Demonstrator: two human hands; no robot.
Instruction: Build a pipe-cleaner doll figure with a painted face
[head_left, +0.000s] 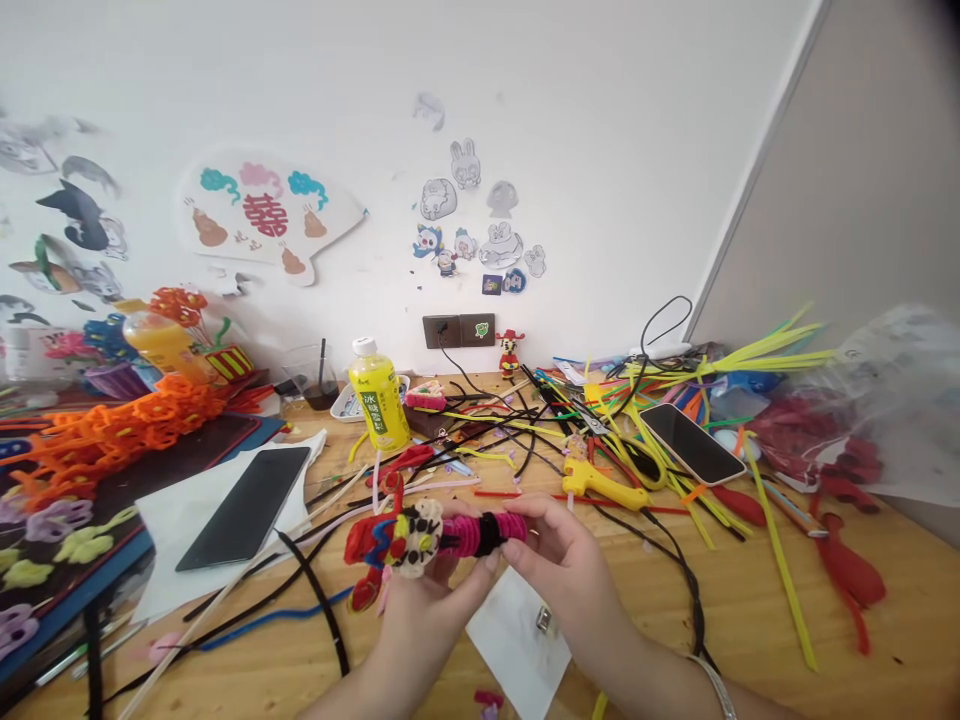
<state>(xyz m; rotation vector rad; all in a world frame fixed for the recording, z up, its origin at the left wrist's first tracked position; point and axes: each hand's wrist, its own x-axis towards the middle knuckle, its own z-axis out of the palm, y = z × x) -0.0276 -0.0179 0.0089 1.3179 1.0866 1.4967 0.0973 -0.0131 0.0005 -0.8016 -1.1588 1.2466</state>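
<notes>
A small pipe-cleaner figure (pixel 427 537) with a red headdress, a cream face and a pink and black wrapped body lies sideways between my hands, just above the wooden table (pixel 750 620). My left hand (pixel 427 610) grips it from below at the head end. My right hand (pixel 555 560) pinches the pink end of its body with fingers closed.
Loose pipe cleaners (pixel 660 440) of many colours litter the table. A yellow glue gun (pixel 600 483), a phone (pixel 690 442), a second phone (pixel 244 507) on white paper, a yellow drink bottle (pixel 379 395), orange pipe-cleaner flowers (pixel 112 430) and a plastic bag (pixel 885 400) lie around. White paper (pixel 517 640) lies under my hands.
</notes>
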